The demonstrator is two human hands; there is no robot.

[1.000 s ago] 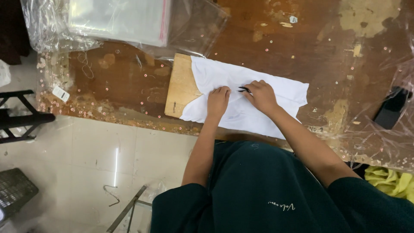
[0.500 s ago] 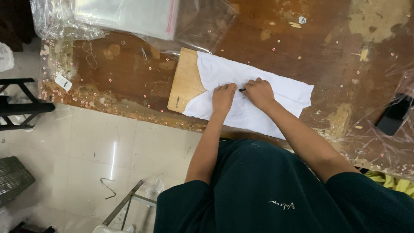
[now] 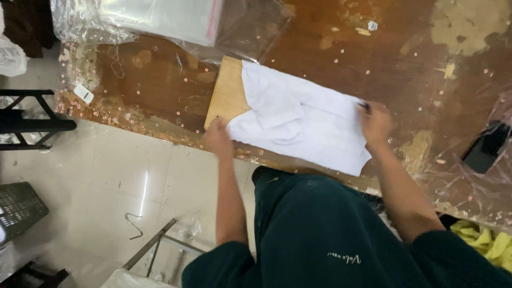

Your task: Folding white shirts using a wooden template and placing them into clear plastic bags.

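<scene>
A folded white garment [image 3: 298, 120] lies over a light wooden board [image 3: 226, 90] on a worn brown table [image 3: 330, 48]. My left hand [image 3: 217, 137] is at the board's near corner, by the garment's left end, and looks closed on that edge. At the garment's far right corner is my right hand [image 3: 376, 124], with a small dark pen-like object [image 3: 365, 106] sticking out of its fingers. Both hands are blurred.
Clear plastic bags [image 3: 165, 18] with flat white contents lie at the table's back left. A black object [image 3: 484, 148] sits under plastic sheet at the right. Yellow cloth [image 3: 482, 242] shows at lower right. Black racks [image 3: 26, 120] stand on the tiled floor at left.
Both hands left the middle of the garment and moved apart: the left to the board's near corner, the right to the garment's right end. The camera view shifted.
</scene>
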